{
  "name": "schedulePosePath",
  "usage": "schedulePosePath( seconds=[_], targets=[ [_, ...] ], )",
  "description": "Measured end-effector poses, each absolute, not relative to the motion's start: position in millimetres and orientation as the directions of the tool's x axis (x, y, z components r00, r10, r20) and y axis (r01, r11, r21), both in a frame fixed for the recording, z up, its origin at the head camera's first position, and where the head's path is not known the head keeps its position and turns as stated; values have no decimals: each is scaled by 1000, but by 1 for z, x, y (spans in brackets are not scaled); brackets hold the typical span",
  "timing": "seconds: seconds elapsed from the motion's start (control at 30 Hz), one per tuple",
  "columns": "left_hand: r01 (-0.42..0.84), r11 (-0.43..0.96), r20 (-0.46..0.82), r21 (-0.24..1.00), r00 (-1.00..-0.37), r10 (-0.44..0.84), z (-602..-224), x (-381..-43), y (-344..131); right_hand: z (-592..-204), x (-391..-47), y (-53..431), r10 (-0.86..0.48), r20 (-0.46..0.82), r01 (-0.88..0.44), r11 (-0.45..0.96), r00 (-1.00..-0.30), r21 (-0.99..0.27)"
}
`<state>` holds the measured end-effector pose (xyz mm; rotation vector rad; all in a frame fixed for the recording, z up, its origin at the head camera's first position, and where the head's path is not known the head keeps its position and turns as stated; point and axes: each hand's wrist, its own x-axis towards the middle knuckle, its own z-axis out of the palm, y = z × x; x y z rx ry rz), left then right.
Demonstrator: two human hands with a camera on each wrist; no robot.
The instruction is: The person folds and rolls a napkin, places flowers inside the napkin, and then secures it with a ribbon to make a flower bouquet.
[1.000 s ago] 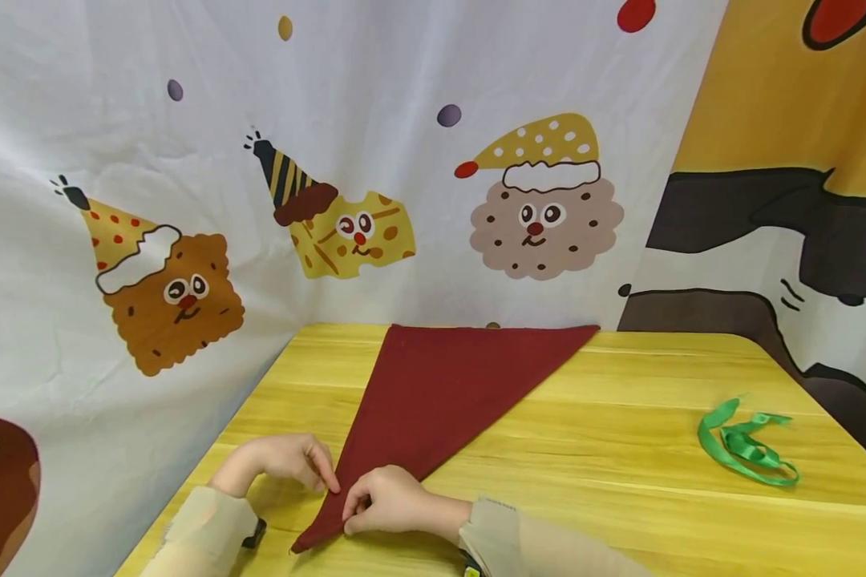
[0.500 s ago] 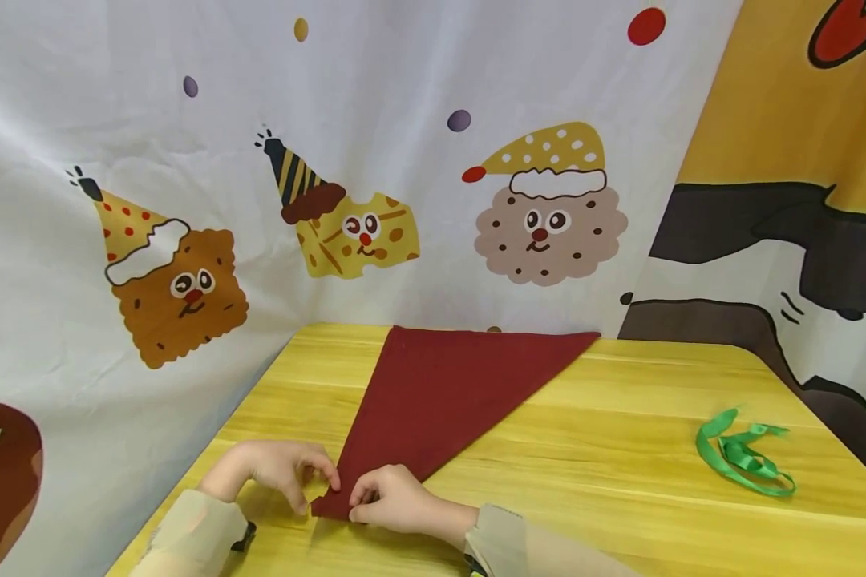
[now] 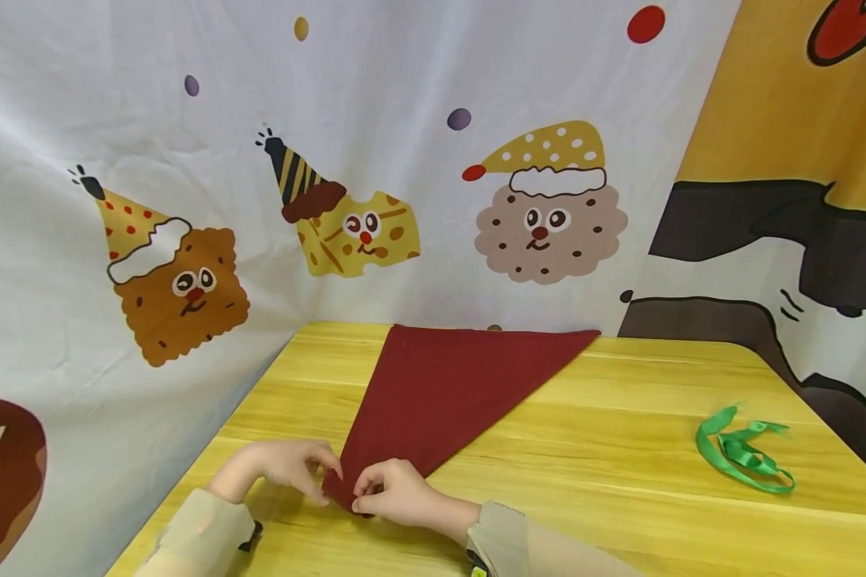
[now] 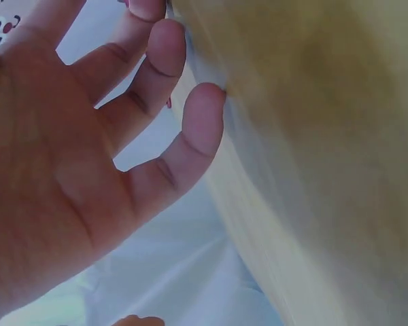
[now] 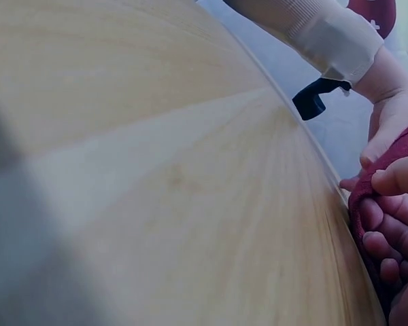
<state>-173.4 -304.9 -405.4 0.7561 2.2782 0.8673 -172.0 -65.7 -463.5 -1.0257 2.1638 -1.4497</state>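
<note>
A dark red cloth (image 3: 447, 393), folded into a triangle, lies flat on the table with its long point toward me. That near end is turned up and folded over on itself. My left hand (image 3: 289, 465) pinches the left side of the turned-up part between thumb and fingers. On the right side of the same fold, my right hand (image 3: 397, 493) grips the cloth. The right wrist view has the fingers of my right hand (image 5: 401, 231) curled on the cloth (image 5: 360, 204). Only the palm and outer fingers of my left hand (image 4: 61, 170) show in the left wrist view.
A loose green ribbon (image 3: 746, 453) lies on the right part of the wooden table (image 3: 584, 473). Behind the table and along its left side hangs a white curtain (image 3: 375, 88) printed with cartoon figures.
The near point of the cloth, flat and stretched toward me earlier, has been folded up and away from me. Both hands have shifted only slightly, and the left now pinches the fold.
</note>
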Motion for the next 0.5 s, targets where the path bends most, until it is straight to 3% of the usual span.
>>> schedulePosePath(
  seconds=[0.27, 0.33, 0.5],
  targets=[
    [370, 427, -194, 825, -524, 829, -410, -192, -296, -465, -175, -63, -739, 126, -420, 226, -662, -879],
    [372, 442, -202, 816, -532, 822, -409, -194, -294, -463, -176, -62, -736, 127, -419, 227, -665, -879],
    [370, 571, -261, 733, -622, 738, -402, -196, -290, -457, -180, -63, -677, 114, -320, 186, -727, -929]
  ],
)
